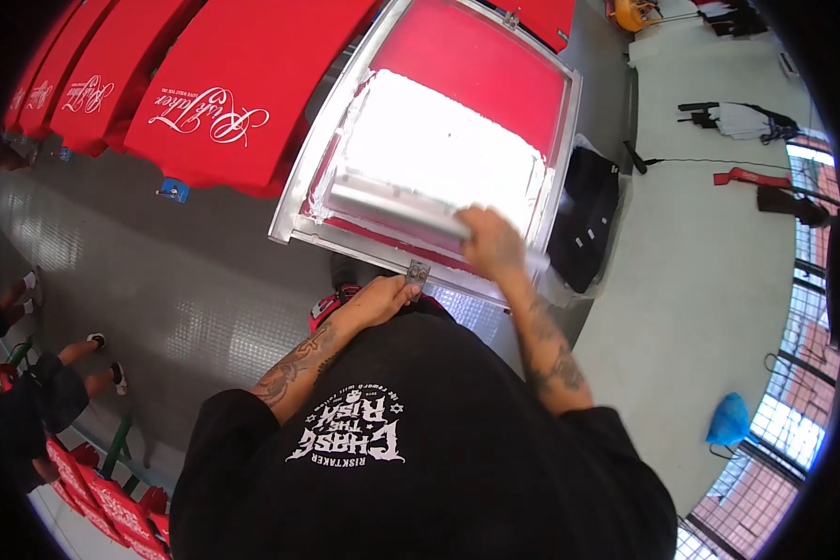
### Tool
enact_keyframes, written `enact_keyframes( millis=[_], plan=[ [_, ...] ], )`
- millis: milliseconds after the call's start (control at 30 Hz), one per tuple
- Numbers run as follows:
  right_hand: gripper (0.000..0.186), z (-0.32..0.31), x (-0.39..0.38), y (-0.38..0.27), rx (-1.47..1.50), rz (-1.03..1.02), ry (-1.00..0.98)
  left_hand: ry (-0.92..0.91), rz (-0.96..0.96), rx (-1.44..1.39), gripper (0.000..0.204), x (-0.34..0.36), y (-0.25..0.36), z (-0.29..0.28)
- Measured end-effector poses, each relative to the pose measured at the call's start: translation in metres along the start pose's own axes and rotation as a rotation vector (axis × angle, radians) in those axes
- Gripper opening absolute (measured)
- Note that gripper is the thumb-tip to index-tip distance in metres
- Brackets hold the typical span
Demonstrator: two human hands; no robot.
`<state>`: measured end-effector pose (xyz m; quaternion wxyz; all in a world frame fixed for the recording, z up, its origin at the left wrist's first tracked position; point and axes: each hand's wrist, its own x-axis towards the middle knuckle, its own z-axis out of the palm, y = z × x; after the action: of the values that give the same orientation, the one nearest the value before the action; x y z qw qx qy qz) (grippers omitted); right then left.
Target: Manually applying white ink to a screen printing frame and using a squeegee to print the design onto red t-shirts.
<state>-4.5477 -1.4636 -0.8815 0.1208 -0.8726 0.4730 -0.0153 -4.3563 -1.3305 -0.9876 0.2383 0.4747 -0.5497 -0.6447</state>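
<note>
Head cam: right hand (492, 245) grips the squeegee (411, 217) over the screen frame (364, 247), upper center, left hand (383, 299) pinches its metal bracket (417, 273), and lopsided pressure could honestly leave that white ink (429, 140) patchy.

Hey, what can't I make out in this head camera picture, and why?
All in the head view:
Bar in the right hand: motion blurs its outline.
Left hand at the clip: its own knuckles hide whether the fingertips grip.
White paint: covers whatever lies beneath it.
Blue bag: its plastic hides any contents.
Person at lower left: head cut off by the dark rim.
</note>
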Motion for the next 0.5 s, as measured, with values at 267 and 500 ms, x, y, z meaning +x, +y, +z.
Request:
enact_keyframes(
  millis=[267,500],
  plan=[
    [0.036,-0.003,-0.039,-0.038,0.037,0.083,0.035,-0.142,0.039,0.07,0.039,0.007,-0.014,-0.004],
    [0.041,-0.08,0.085,0.048,0.002,0.243,-0.085,-0.119,0.021,-0.045,0.045,0.008,-0.023,0.0]
  ],
)
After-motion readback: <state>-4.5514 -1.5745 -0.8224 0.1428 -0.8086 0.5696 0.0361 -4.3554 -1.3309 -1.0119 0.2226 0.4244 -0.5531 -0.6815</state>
